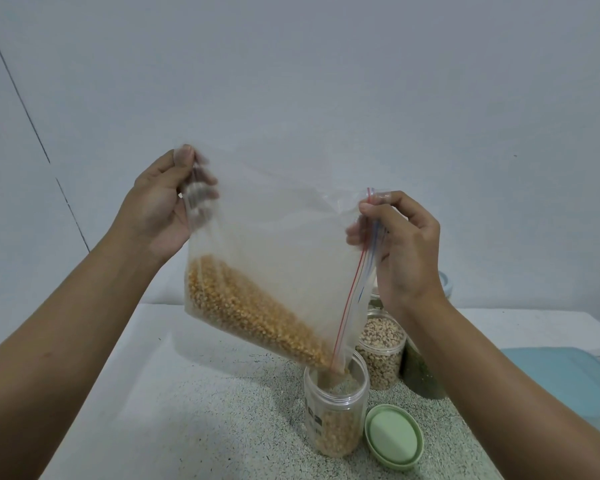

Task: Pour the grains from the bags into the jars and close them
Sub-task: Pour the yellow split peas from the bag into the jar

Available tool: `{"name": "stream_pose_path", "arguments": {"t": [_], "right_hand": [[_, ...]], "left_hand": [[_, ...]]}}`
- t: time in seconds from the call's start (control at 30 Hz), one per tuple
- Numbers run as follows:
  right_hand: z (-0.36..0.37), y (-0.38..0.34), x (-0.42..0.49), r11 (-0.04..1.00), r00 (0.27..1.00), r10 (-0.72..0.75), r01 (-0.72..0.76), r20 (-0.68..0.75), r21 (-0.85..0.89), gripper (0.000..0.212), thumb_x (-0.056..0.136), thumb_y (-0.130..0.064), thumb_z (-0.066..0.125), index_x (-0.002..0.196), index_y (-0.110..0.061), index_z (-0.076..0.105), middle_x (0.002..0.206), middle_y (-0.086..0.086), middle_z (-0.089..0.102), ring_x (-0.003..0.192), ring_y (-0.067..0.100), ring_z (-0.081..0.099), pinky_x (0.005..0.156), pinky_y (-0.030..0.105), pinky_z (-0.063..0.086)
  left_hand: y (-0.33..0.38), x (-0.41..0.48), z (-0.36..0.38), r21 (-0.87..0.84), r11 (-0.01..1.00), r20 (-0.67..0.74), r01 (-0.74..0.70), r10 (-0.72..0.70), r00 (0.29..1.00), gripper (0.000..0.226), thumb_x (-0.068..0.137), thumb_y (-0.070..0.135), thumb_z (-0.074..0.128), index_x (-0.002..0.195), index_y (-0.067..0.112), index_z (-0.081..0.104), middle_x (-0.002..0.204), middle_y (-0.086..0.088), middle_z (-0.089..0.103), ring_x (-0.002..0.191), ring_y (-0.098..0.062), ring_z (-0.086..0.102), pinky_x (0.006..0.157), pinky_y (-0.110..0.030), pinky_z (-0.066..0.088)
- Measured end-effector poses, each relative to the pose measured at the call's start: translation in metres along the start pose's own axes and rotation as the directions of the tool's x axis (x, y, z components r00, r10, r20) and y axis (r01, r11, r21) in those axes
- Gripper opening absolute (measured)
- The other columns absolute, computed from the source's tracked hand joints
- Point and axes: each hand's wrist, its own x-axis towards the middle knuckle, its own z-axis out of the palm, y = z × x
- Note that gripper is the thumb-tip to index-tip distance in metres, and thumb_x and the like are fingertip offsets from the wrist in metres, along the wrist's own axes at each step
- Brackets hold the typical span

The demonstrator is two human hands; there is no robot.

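Zip-top bag (pixel 274 258) of yellow corn kernels (pixel 250 313) tilted over an open clear jar (pixel 335 410), pinched at two corners. Left hand (pixel 156 209) clamped on the raised closed corner, thumb on the near side and fingers curled behind the film. Right hand (pixel 399 244) pinching the zip strip at the top of the mouth, thumb and forefinger together on the plastic, other fingers curled against it. Kernels banked along the low edge, well below both sets of fingertips, toward the mouth's bottom corner, dipped just inside the jar rim beneath the right fingers. Jar partly filled; stream at the rim blurred, apparently flowing.

Likely trouble from here:
- A rush of the whole heap through a slack mouth wider than the jar, spilling onto the speckled counter (pixel 187 410).
- Thin film slipping out of either pinch under shifting weight.
- Bag corner dragging on the rim and tipping the light jar.

Green lid (pixel 394 436) lying just beside the jar, well below the right fingers, and a jar of pale beans (pixel 381 351) just behind, both near enough to catch stray kernels.
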Motion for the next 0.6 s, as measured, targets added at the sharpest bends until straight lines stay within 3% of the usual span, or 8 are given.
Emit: {"name": "stream_pose_path", "arguments": {"t": [0.6], "right_hand": [[-0.0032,-0.0002,-0.0030,1.000,0.999,-0.002,0.003,-0.035,0.019,0.026,0.089,0.012,0.060,0.071,-0.007,0.056,0.068,0.004,0.057,0.055,0.022,0.056,0.054,0.028,0.049]], "left_hand": [[0.0059,-0.0038,0.0083,0.003,1.000,0.028,0.007,-0.008,1.000,0.031,0.103,0.033,0.054,0.078,0.026,0.070,0.072,0.006,0.066,0.062,-0.011,0.064,0.055,-0.024,0.047]]}}
